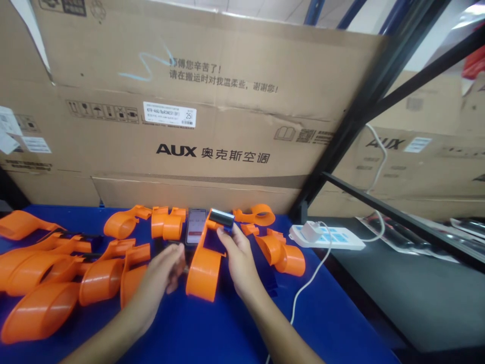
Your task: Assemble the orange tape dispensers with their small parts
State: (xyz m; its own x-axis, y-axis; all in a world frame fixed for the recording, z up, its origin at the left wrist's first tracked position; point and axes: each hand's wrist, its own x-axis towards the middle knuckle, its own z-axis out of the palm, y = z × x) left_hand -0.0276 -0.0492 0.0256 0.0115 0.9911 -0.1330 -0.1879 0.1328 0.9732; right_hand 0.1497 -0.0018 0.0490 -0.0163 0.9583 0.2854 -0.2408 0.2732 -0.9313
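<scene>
An orange plastic tape dispenser (204, 270) lies in the middle of the blue table (212, 328). My right hand (237, 253) grips its upper end, fingers pinched by the dark metal roller (222, 217). My left hand (164, 273) is just left of the dispenser's body, fingers curled round a small dark part that I cannot make out. A phone (196, 226) with a lit screen lies flat behind the dispenser.
Several more orange dispenser shells (56, 283) are piled on the left, others (280, 253) lie to the right. A white power strip (328, 236) with a plug and cable sits at the table's right edge. Large cardboard boxes (212, 111) wall off the back; a black metal frame (379, 86) stands right.
</scene>
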